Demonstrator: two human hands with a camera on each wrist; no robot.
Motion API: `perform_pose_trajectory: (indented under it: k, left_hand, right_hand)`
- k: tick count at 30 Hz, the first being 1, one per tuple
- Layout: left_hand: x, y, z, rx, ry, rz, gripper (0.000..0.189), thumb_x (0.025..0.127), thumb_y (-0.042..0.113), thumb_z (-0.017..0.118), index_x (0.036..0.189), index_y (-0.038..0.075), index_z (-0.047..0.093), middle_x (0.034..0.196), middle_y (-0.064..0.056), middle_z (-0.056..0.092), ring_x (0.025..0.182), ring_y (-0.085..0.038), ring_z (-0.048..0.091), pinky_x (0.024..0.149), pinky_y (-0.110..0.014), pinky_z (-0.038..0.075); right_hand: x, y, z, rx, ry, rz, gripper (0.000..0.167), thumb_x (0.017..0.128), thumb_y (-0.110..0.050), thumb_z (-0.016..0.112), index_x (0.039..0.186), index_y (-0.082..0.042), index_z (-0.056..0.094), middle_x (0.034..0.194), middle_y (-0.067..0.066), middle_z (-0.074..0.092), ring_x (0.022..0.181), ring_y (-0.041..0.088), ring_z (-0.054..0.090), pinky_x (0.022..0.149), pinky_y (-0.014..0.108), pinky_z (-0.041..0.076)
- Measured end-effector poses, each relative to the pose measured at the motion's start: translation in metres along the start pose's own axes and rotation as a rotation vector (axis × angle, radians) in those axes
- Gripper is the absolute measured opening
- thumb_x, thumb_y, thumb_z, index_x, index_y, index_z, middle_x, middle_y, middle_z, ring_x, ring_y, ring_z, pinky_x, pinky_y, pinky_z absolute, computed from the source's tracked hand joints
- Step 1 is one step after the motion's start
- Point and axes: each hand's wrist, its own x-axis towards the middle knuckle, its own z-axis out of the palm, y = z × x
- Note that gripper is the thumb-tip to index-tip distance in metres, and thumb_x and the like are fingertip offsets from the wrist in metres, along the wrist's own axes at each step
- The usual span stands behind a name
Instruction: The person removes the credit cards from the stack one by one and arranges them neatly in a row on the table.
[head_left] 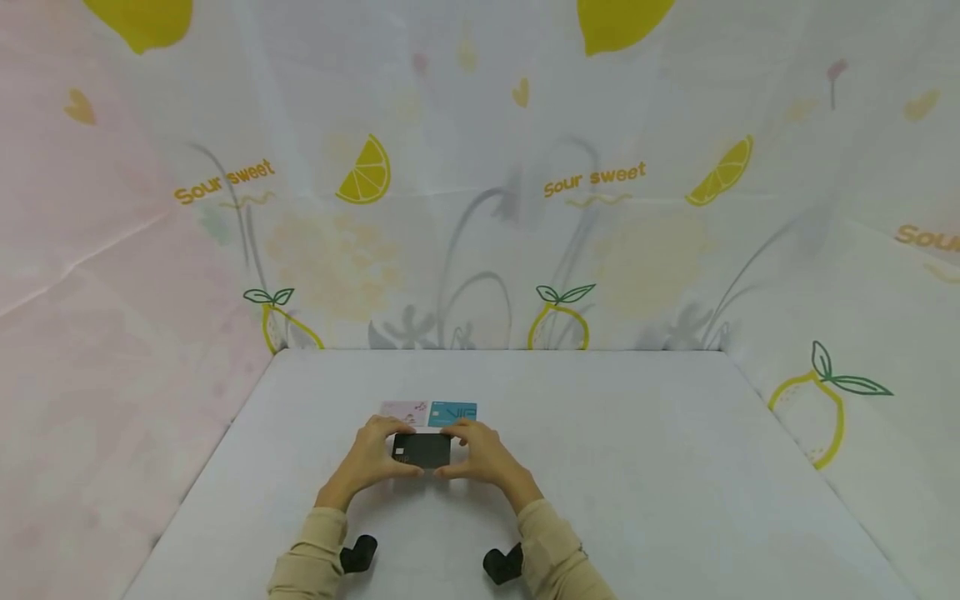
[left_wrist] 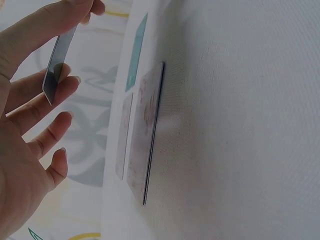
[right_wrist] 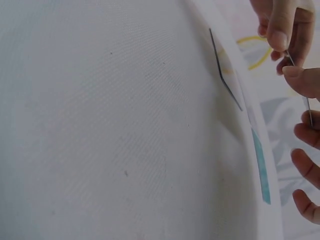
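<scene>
Right now I hold the dark card (head_left: 422, 452) raised off the counter (head_left: 675, 483). My left hand (head_left: 369, 455) pinches one end, thumb on the near long edge, fingers on the far one, parted only by the card's width; the last two fingers curl loosely, free of it. My right hand (head_left: 486, 457) pinches the other end likewise, thumb near and fingers far, its last two fingers bent and clear of the card. The card's face is turned up, its chip (head_left: 400, 451) toward my left fingers. Below my fingers a pale card (left_wrist: 145, 130) with a dark edge lies flat on the counter. Just beyond my left fingers lies the pink card (head_left: 405, 410), and just beyond my right fingers the blue card (head_left: 453, 412), side by side. Nearer me than the fingers are my beige sleeves (head_left: 311, 552); well beyond the fingers hangs a lemon-print cloth (head_left: 480, 133).
</scene>
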Motion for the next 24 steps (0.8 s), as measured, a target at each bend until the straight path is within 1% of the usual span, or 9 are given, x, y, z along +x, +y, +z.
perform_pose_trajectory:
  k: [5,10,12,17,24]
  left_hand:
    - [0.002,0.002,0.005,0.000,0.000,-0.007,0.057,0.053,0.029,0.091,0.098,0.002,0.070,0.103,-0.012,0.066,0.097,-0.029,0.052,0.084,-0.054,0.041]
    - [0.004,0.005,0.009,-0.006,0.008,0.001,0.056,0.052,0.029,0.091,0.097,0.003,0.070,0.105,-0.017,0.066,0.099,-0.032,0.053,0.084,-0.055,0.041]
    - [0.004,0.006,0.011,-0.003,0.010,0.008,0.056,0.052,0.030,0.091,0.096,0.003,0.070,0.104,-0.016,0.066,0.097,-0.031,0.053,0.083,-0.054,0.042]
    - [0.006,0.009,0.015,-0.024,0.020,0.025,0.054,0.052,0.028,0.091,0.095,0.003,0.069,0.098,-0.009,0.067,0.093,-0.025,0.053,0.081,-0.048,0.043]
    - [0.008,0.011,0.018,-0.017,0.038,0.058,0.055,0.052,0.030,0.091,0.095,0.004,0.070,0.096,-0.007,0.067,0.091,-0.024,0.053,0.079,-0.045,0.044]
  right_hand:
    - [-0.003,0.002,-0.003,-0.001,-0.001,0.010,0.060,0.073,-0.035,0.079,0.123,-0.006,0.061,0.117,0.009,0.060,0.092,0.022,0.058,0.076,0.037,0.043]
    - [-0.007,0.005,-0.005,0.010,0.008,0.009,0.059,0.072,-0.033,0.079,0.122,-0.005,0.062,0.113,0.009,0.061,0.090,0.022,0.058,0.074,0.035,0.042]
    - [-0.008,0.007,-0.006,0.013,0.009,0.010,0.059,0.072,-0.033,0.079,0.121,-0.006,0.062,0.113,0.008,0.061,0.090,0.023,0.058,0.074,0.035,0.043]
    - [-0.012,0.009,-0.009,0.011,0.015,0.010,0.058,0.072,-0.032,0.080,0.121,-0.005,0.062,0.112,0.008,0.061,0.090,0.022,0.058,0.074,0.035,0.043]
    - [-0.015,0.011,-0.014,0.035,0.024,0.000,0.056,0.072,-0.028,0.080,0.120,-0.005,0.062,0.108,0.007,0.060,0.089,0.022,0.058,0.074,0.036,0.042]
